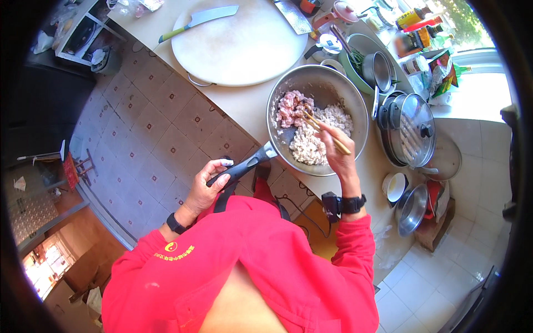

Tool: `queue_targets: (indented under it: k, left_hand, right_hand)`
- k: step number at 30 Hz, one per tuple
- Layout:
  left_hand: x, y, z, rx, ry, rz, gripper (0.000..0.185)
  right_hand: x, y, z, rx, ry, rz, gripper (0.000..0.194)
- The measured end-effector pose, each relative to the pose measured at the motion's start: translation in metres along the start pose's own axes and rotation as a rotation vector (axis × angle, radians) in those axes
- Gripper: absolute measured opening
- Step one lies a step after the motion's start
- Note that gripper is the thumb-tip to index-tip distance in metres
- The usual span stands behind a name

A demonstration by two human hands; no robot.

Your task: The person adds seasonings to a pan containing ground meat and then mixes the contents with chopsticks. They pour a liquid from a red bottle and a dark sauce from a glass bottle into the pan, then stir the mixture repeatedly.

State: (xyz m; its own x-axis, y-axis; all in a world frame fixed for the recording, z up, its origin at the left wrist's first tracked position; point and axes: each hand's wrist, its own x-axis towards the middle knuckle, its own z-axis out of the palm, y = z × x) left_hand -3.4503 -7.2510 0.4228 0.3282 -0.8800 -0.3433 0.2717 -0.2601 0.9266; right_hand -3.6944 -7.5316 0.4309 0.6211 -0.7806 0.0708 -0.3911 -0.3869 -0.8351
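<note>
A frying pan (354, 89) stands on the counter near its front edge, its black handle (245, 166) pointing toward me. My left hand (210, 185) grips that handle; one fingertip wears a white wrap. In my right hand (339, 152) are wooden chopsticks (341, 146), their tips down in the pan's contents. Pink minced meat (289, 108), with some dark brown matter on it, lies on the pan's left side. A paler, whitish chopped mixture (310, 143) covers the middle and right of the pan, partly hidden by my right hand.
Beyond the pan lies a round white cutting board (237, 45) with a green-handled knife (212, 17) and a cleaver (293, 16). To the right are a green basin (347, 62) holding greens and a small saucepan (376, 68), a glass-lidded pot (410, 129), a white bowl (394, 187) and a metal bowl (412, 210).
</note>
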Motion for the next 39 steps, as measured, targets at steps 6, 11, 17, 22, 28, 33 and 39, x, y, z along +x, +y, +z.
queue_targets:
  k: [6, 11, 17, 22, 28, 33, 39]
  left_hand:
    - [0.0, -0.001, 0.0, -0.007, 0.003, -0.012, 0.036]
    - [0.001, -0.001, 0.001, -0.002, 0.011, 0.008, 0.036]
    - [0.001, 0.0, 0.001, 0.013, 0.01, 0.004, 0.036]
    - [0.0, 0.002, 0.001, 0.011, 0.03, -0.018, 0.035]
    - [0.001, -0.001, 0.001, -0.009, 0.024, -0.025, 0.035]
    - [0.001, -0.001, 0.0, -0.007, 0.013, -0.008, 0.035]
    - [-0.001, 0.001, 0.001, 0.006, 0.025, -0.027, 0.035]
  right_hand:
    - [0.007, 0.005, 0.008, 0.054, 0.055, 0.193, 0.025]
    - [0.001, -0.001, 0.026, -0.002, 0.023, -0.122, 0.025]
    - [0.007, 0.004, 0.013, -0.172, -0.001, -0.118, 0.024]
    - [0.018, 0.01, 0.011, -0.122, 0.085, 0.098, 0.026]
    - [0.008, -0.007, 0.02, -0.066, -0.1, -0.111, 0.025]
    - [0.004, -0.002, 0.013, -0.17, -0.026, -0.122, 0.023]
    - [0.018, 0.009, 0.008, -0.121, 0.121, -0.058, 0.024]
